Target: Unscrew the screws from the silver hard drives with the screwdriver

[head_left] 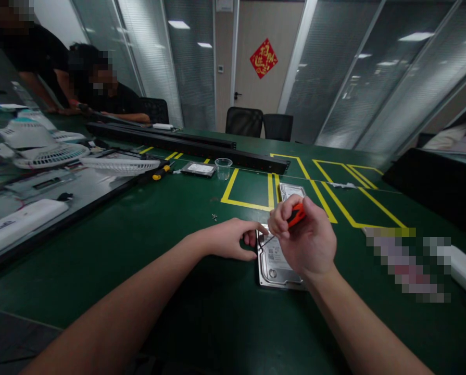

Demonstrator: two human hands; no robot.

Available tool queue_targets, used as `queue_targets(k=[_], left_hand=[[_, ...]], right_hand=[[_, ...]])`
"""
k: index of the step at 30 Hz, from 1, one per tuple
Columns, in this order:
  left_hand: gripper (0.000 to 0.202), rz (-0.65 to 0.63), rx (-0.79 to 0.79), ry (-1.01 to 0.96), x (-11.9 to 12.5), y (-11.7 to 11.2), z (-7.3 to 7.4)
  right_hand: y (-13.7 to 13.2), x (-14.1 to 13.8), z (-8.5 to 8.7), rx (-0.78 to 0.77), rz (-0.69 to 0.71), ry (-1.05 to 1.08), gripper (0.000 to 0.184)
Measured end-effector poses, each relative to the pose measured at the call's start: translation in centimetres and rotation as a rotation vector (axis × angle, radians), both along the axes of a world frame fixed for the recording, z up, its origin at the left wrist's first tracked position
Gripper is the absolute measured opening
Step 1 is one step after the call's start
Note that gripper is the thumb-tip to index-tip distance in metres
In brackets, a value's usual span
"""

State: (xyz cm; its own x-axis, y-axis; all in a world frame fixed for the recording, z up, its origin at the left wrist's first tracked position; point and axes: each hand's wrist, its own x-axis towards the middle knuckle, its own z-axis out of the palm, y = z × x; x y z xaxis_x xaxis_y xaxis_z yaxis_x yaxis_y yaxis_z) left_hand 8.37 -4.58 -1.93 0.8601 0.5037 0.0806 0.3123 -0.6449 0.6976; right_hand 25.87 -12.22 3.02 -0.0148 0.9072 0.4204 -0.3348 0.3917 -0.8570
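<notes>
A silver hard drive [282, 268] with a white label lies flat on the green table in front of me. My left hand [233, 239] is at its left edge, the index finger over the top and the thumb along the side, holding it there. In my right hand [309, 237] is a screwdriver [296, 214] with an orange and black handle, the fingers wrapped round it. Its thin shaft slants down left to the drive's upper left part; the exact tip contact is too small to make out. My right hand covers the drive's right side.
Behind lies a second hard drive [292, 191]; a third drive [198, 169] is beside a clear plastic cup [223, 169]. Small screws [214, 217] lie left. A yellow-black screwdriver [162, 172], fan parts [45, 143] and long black bars [201, 148] stand farther off. Two people sit or stand back left.
</notes>
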Motion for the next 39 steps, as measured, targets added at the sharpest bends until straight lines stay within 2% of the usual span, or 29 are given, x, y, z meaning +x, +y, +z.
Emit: queue_targets(k=[16,22,25,28,31,37,39], left_hand=[[0.046,-0.009,-0.010,-0.005,0.0,0.1,-0.3],[0.047,-0.012,-0.019,0.032,-0.5,0.3,0.4],[0.042,0.014,-0.037,0.052,-0.9,0.3,0.9],[0.031,0.049,-0.041,0.056,-1.0,0.2,1.4],[0.024,0.086,0.020,0.033,-0.9,0.1,1.8],[0.037,0.044,0.033,0.047,-0.8,-0.3,1.9],[0.036,0.039,0.053,0.057,-0.8,-0.3,1.7]], right_hand=[[0.5,0.0,-0.4,-0.052,0.081,0.101,0.034],[0.3,0.3,-0.7,0.009,0.075,0.021,0.027],[0.2,0.6,-0.6,0.019,0.073,0.016,0.022],[0.0,0.7,-0.4,0.011,0.091,0.059,0.031],[0.0,0.7,-0.3,-0.005,0.119,0.079,0.041],[0.0,0.8,-0.6,-0.015,0.104,0.021,0.019],[0.0,0.8,-0.7,-0.006,0.118,0.039,0.012]])
